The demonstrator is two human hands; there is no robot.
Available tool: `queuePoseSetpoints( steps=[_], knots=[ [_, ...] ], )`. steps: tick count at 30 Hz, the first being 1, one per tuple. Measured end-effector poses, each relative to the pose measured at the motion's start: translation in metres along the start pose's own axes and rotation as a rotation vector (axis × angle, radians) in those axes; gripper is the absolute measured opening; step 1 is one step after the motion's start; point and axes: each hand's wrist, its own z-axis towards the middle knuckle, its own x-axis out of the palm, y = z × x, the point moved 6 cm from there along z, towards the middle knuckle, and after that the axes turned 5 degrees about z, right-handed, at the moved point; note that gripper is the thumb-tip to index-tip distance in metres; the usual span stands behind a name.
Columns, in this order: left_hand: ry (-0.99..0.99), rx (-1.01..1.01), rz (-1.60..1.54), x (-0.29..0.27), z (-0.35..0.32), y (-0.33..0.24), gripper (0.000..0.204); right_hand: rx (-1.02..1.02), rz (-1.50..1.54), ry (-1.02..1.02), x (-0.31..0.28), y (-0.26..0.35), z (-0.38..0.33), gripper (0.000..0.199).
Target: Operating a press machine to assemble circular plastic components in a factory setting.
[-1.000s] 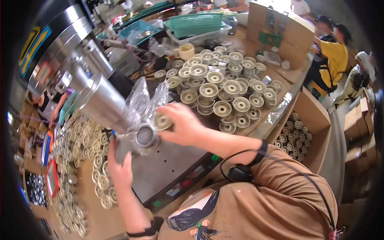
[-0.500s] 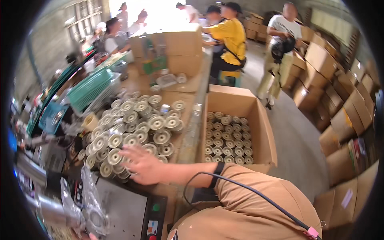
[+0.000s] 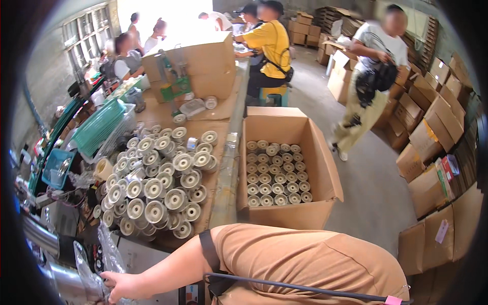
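Down at the lower left of the head view, my right hand [image 3: 122,285] reached across my body and was closed on the clear plastic bag [image 3: 104,262] hanging at the metal cylinder [image 3: 56,277] of the machine, fingers pinching the film, I judged so as to keep its mouth at the outlet. My left hand was out of the picture, so I could say nothing of it. Left of centre, the heap of silver spools [image 3: 157,185] lay piled on the cardboard-covered bench [image 3: 223,168], close enough to the machine to be picked from without stretching. Just right of centre, the open carton [image 3: 300,213] stood against the bench edge with spools packed upright in neat rows. Other people worked at the top of the frame, well apart.
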Motion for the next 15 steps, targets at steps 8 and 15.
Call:
queuePoseSetpoints(
  steps=[8, 15],
  knots=[
    [0.190, 0.022, -0.020, 0.039, -0.035, -0.003, 0.019, -0.077, -0.065, -0.118, 0.008, -0.016, 0.014, 0.083],
    [0.415, -0.026, -0.027, 0.038, -0.086, -0.029, 0.030, 0.035, -0.072, -0.106, -0.023, -0.009, -0.024, 0.019]
  ],
)
